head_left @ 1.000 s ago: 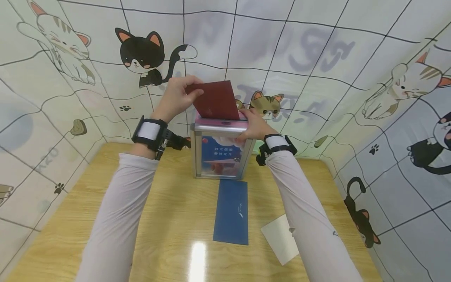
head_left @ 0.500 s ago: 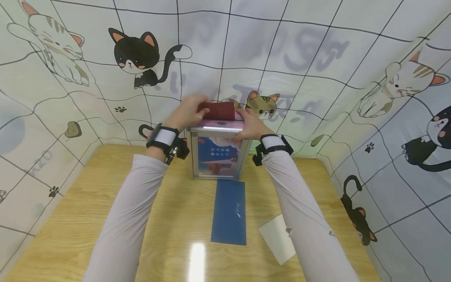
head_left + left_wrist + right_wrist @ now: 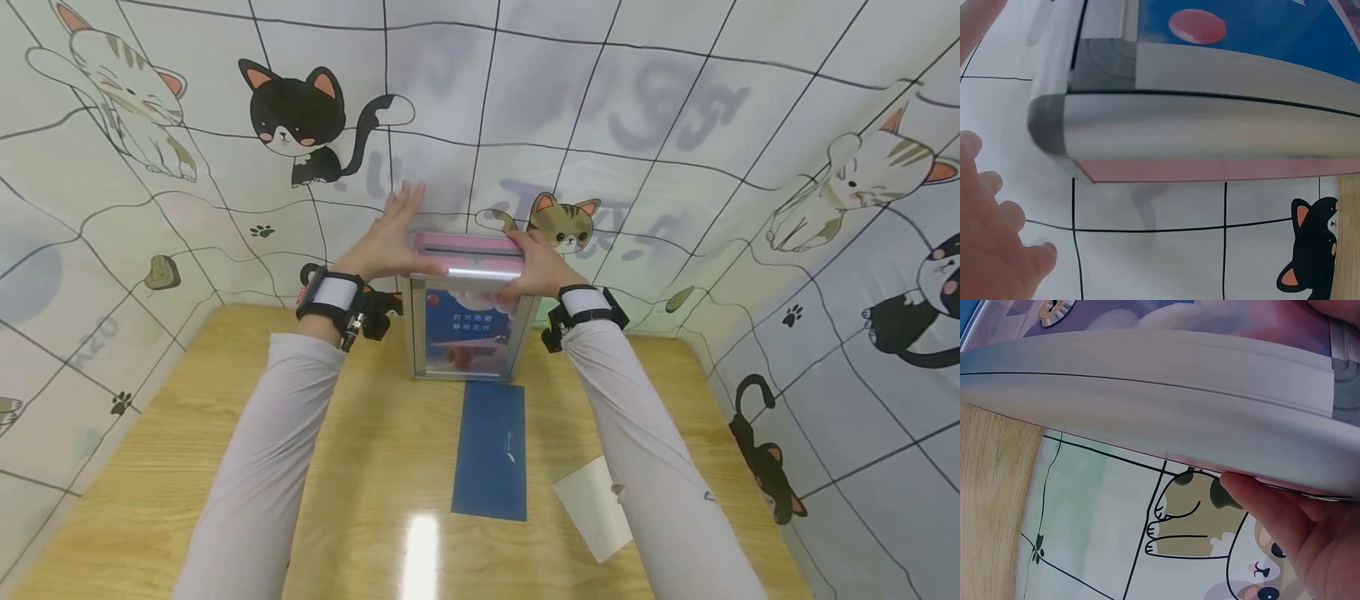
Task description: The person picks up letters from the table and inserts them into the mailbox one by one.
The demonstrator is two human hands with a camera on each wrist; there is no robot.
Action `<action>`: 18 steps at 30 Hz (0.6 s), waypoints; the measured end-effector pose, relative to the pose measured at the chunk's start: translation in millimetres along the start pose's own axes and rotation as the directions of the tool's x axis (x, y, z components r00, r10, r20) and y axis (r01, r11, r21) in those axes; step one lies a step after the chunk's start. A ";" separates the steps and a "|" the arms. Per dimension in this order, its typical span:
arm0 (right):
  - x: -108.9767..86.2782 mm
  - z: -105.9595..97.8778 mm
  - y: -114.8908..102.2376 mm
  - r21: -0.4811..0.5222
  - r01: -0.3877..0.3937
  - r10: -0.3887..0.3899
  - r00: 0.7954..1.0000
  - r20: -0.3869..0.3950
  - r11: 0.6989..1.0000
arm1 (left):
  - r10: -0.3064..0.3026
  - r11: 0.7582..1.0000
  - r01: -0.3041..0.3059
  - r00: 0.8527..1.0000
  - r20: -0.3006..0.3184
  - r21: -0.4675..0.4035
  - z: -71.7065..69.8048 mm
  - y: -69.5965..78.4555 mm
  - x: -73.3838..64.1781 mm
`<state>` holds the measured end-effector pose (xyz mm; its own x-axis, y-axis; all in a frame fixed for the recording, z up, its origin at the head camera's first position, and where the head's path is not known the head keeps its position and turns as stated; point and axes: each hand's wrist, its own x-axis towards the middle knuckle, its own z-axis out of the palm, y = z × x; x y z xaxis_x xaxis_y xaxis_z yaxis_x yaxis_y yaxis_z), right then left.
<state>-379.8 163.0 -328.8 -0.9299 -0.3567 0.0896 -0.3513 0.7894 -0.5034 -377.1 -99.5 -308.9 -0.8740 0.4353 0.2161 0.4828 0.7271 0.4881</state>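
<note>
A silver-framed drop box [image 3: 468,325] with a blue printed front stands upright against the patterned backdrop. Its pink top [image 3: 480,262] has a long narrow slot. My left hand [image 3: 385,246] is at the top left corner with fingers extended and spread, holding nothing; the thumb overlaps the top edge in the head view. In the left wrist view, those fingers [image 3: 1007,215] are apart from the silver frame [image 3: 1210,128]. My right hand [image 3: 543,265] grips the top right corner, thumb on the front and fingers over the back. A lock [image 3: 1057,311] shows on the front panel.
A blue envelope [image 3: 491,454] lies flat on the wooden table [image 3: 360,467] right before the box. A pale sheet of paper [image 3: 596,508] lies to its right, partly under my right forearm in view. Cat-printed cloth [image 3: 442,100] encloses the table behind and at both sides.
The maroon envelope my left hand held has gone down through the slot and is out of sight. My left hand has let go, spreading its fingers beside the slot. My right hand has stayed put.
</note>
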 end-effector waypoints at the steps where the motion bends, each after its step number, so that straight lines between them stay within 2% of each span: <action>1: 0.0 -0.2 0.0 0.001 -0.002 0.002 1.000 0.002 1.000 | 0.007 1.000 -0.007 1.000 0.003 0.001 1.1 0.3 0.1; 5: 1.9 2.8 -0.5 0.004 -0.007 0.007 1.000 0.005 1.000 | 0.017 1.000 -0.018 1.000 0.025 0.022 8.2 -1.1 3.1; 12: 4.2 8.5 -3.8 -0.006 0.007 -0.007 1.000 0.011 1.000 | 0.007 0.993 -0.013 0.999 0.050 0.117 21.0 -4.0 10.1; 18: -1.4 0.6 -1.7 -0.020 0.018 -0.018 1.000 0.008 1.000 | -0.004 0.997 0.002 0.999 0.036 0.072 32.7 4.1 12.6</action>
<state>-377.9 161.9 -328.6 -0.9225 -0.3748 0.0919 -0.3702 0.7924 -0.4848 -384.3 -73.7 -331.8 -0.8735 0.4508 0.1838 0.4841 0.7642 0.4262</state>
